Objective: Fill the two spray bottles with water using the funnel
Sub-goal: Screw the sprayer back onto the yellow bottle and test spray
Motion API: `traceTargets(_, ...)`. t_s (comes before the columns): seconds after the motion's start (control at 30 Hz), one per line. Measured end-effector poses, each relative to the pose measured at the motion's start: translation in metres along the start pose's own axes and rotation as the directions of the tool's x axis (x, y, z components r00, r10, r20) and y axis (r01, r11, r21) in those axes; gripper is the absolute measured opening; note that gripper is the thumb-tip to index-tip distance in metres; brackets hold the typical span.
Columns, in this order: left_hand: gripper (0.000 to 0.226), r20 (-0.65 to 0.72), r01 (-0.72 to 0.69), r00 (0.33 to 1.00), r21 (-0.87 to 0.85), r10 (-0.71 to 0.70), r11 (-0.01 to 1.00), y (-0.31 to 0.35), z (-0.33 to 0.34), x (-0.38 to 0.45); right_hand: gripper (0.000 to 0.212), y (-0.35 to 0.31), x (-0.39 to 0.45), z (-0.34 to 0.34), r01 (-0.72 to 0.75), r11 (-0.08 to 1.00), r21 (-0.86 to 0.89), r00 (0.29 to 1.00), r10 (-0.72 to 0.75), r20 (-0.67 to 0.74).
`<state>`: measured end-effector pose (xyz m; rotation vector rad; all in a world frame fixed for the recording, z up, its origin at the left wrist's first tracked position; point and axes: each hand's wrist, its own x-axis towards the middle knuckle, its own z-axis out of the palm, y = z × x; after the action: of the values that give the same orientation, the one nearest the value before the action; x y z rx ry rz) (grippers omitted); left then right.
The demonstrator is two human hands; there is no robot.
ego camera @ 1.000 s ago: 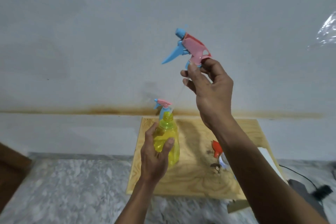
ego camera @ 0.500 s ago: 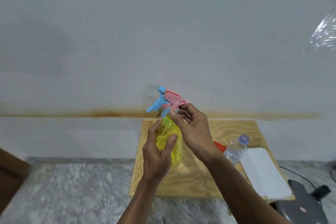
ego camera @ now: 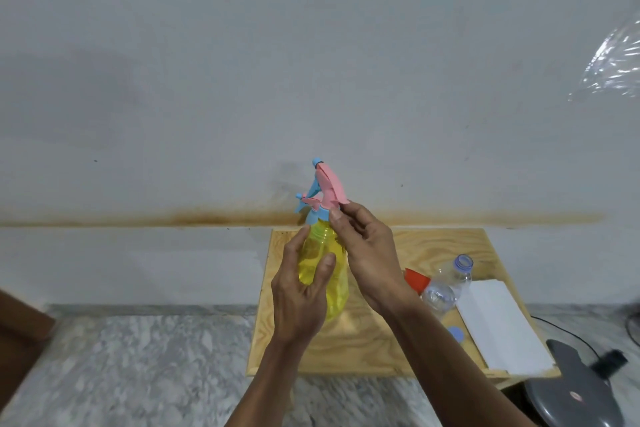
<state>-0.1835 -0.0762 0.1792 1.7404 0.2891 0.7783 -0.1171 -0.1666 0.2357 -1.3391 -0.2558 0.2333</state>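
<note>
The yellow spray bottle [ego camera: 323,267] stands on the wooden board [ego camera: 429,246], the left hand [ego camera: 301,291] wrapped round its body and the right hand [ego camera: 367,253] pinching the collar of the pink-and-blue trigger head [ego camera: 327,189] at its neck. Thin plastic, probably light, springy and slippery if wet; best gripped at the waist. No readable writing; a second trigger [ego camera: 306,201] seems to stand behind.

A pale plywood tabletop [ego camera: 446,246] stands against the wall on a marbled grey floor [ego camera: 138,364]. Taking the yellow spray bottle [ego camera: 337,284] as landmark: right of it lie an orange funnel [ego camera: 415,279], a clear plastic bottle [ego camera: 446,282], a blue cap [ego camera: 456,334] and, farther right, a white sheet [ego camera: 498,326].
</note>
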Motion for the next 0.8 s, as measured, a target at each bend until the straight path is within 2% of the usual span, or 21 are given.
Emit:
traceTargets(0.17, 0.053, -0.009, -0.012, 1.000, -0.008, 0.012, 1.000, 0.000, 0.002, 0.002, 0.023, -0.001, -0.001, 0.007, -0.009, 0.999, 0.042, 0.999, 0.011, -0.044)
traceTargets(0.3, 0.054, -0.013, -0.033, 0.999, -0.027, 0.033, 0.999, 0.002, 0.006, 0.005, 0.021, 0.000, -0.001, 0.008, -0.014, 0.999, 0.042, 1.000, 0.014, -0.004)
traceTargets(0.43, 0.054, -0.020, -0.025, 1.000, -0.029, 0.024, 0.999, -0.003, 0.007, 0.006, 0.022, 0.002, 0.001, 0.009, -0.017, 0.999, 0.041, 0.998, 0.020, -0.061)
traceTargets(0.57, 0.054, -0.021, -0.013, 1.000, -0.047, 0.012, 0.999, -0.004, 0.008, 0.008, 0.023, 0.003, 0.001, 0.009, -0.018, 0.999, 0.044, 1.000, 0.019, -0.011)
traceTargets(0.7, 0.054, -0.023, -0.011, 1.000, -0.051, 0.010, 0.999, -0.005, 0.007, 0.011, 0.020, 0.002, 0.004, 0.011, -0.010, 0.998, 0.062, 0.999, 0.013, -0.047)
traceTargets(0.8, 0.053, -0.020, -0.006, 1.000, -0.066, 0.005, 0.998, -0.003, 0.007, 0.013, 0.022, 0.000, 0.005, 0.010, -0.017, 0.998, 0.062, 1.000, 0.017, 0.013)
